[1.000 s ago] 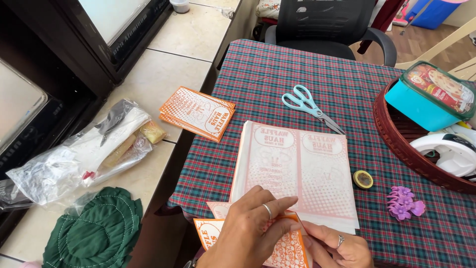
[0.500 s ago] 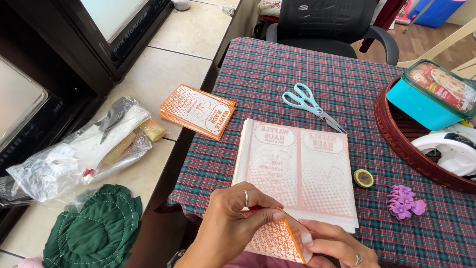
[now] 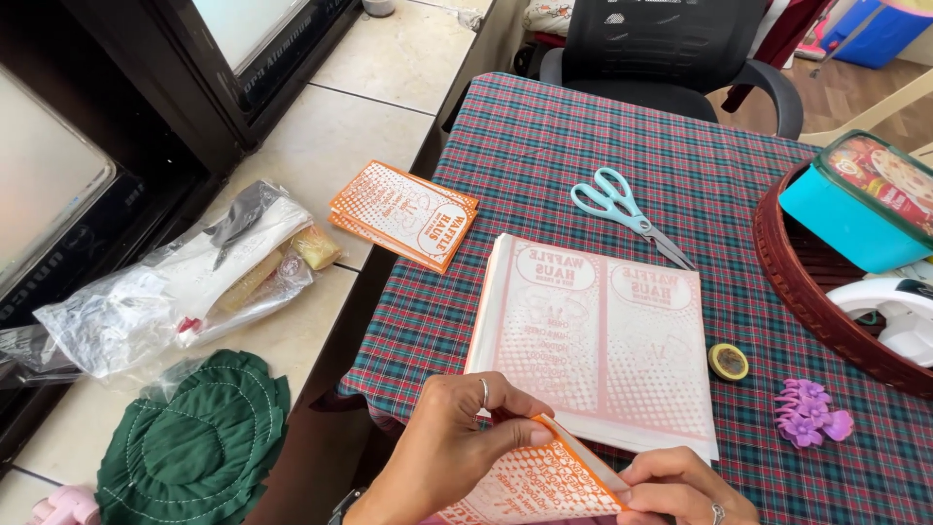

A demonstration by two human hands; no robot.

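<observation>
Orange-printed paper [image 3: 539, 483] is pinched at the near table edge between the left hand [image 3: 452, 452] and right hand [image 3: 680, 486], its long axis running left-right, folded corner pointing up. Beyond, a stack of sheets [image 3: 598, 340] and scissors [image 3: 627, 214] are seen.

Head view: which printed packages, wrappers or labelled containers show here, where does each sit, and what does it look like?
Folded paper sleeve: pinched between the left hand and right hand, orange dotted print on white.
Sheet stack: flat on the plaid table, rectangular, white with pale pink print.
Finished sleeves: small pile on the tiled ledge, orange and white.
Tub: in the brown basket, turquoise, picture lid.
</observation>
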